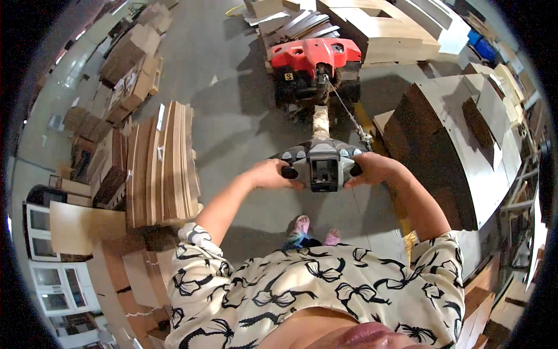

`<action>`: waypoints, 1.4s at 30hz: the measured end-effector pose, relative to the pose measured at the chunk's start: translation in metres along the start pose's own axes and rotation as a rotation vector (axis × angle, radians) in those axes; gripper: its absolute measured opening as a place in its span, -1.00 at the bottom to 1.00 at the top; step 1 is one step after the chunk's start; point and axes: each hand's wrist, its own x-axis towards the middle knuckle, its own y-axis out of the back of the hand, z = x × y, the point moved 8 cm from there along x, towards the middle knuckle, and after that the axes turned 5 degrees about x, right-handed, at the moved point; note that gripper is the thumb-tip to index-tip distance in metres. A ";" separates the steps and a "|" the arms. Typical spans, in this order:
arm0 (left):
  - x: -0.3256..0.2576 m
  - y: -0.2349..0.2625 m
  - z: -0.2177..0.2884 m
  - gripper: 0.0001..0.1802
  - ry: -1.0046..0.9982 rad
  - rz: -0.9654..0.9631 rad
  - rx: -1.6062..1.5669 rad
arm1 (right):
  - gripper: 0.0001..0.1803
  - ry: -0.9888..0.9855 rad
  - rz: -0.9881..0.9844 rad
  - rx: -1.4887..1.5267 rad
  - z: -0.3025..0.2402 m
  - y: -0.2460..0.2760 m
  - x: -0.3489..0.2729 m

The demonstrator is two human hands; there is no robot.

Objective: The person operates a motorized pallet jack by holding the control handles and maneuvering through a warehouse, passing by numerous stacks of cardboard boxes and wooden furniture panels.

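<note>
In front of my body is the grey and black control handle [324, 150] of an electric pallet truck. My left hand [270, 174] is closed round its left grip, and my right hand [375, 167] closes round the right one. Some of the fingers are hidden by the handle. A shaft wrapped in pale tape [321, 122] runs from the handle to the truck's red cover [314, 53], which has a black lower body. A cable hangs beside the shaft. Flat boards [308, 28] lie just beyond the red cover.
A tall stack of brown sheets [160, 166] stands at left, with cartons on pallets [131, 87] farther up. At right are large panel-built boxes [459, 139]. Wooden cabinet parts [383, 35] stand far right of the truck. White framed cabinets [58, 285] are at lower left. Grey floor [215, 116] runs between.
</note>
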 end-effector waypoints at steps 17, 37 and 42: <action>-0.019 -0.041 -0.013 -0.24 -0.107 0.054 0.201 | -0.44 -0.206 0.013 0.050 0.021 -0.049 -0.013; -0.045 -0.037 -0.001 -0.16 -0.058 0.028 0.127 | -0.50 0.007 -0.022 0.127 -0.008 -0.041 -0.025; -0.053 -0.031 0.004 -0.20 -0.003 -0.012 0.104 | -0.47 -0.035 -0.082 0.154 -0.024 -0.037 -0.033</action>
